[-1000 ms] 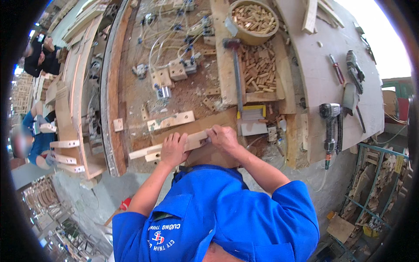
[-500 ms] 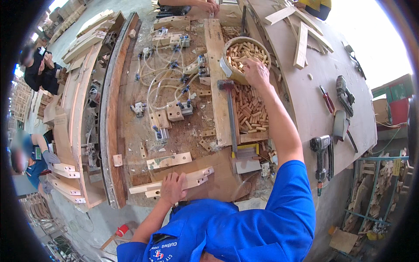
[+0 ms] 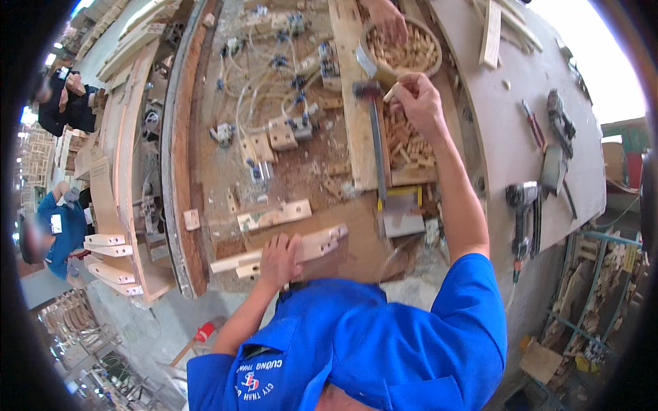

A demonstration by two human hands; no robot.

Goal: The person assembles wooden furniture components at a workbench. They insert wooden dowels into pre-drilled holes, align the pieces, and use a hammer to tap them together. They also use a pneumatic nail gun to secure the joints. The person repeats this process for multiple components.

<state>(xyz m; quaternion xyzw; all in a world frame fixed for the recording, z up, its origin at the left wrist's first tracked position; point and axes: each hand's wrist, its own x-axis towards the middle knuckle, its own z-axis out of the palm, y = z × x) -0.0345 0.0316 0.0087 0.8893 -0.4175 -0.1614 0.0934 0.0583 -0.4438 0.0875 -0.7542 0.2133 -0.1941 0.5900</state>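
Observation:
My left hand (image 3: pixel 279 262) grips two pale wooden slats (image 3: pixel 319 244) with drilled holes, side by side at the bench's near edge. Pinched in the fingertips of my right hand (image 3: pixel 420 103) is a small wooden dowel (image 3: pixel 391 94). That hand is just on the near side of a round bucket (image 3: pixel 367 63) full of dowels (image 3: pixel 404 51). A co-worker's hand (image 3: pixel 388 22) reaches over the bucket from the far side. More loose dowels (image 3: pixel 409 147) lie in a wooden bin below my right wrist.
A hammer (image 3: pixel 378 144) lies along the bin's left side. Another drilled wooden piece (image 3: pixel 274 215) sits beyond the slats. Clamps with clear hoses (image 3: pixel 257 103) cover the bench's middle. To the right are a nail gun (image 3: pixel 523 212) and pliers (image 3: pixel 533 125). Two people stand at left.
My right hand has come out of the bucket toward me, now with a dowel. A co-worker's hand has come over the bucket. The left hand stays on the slats; the view has shifted.

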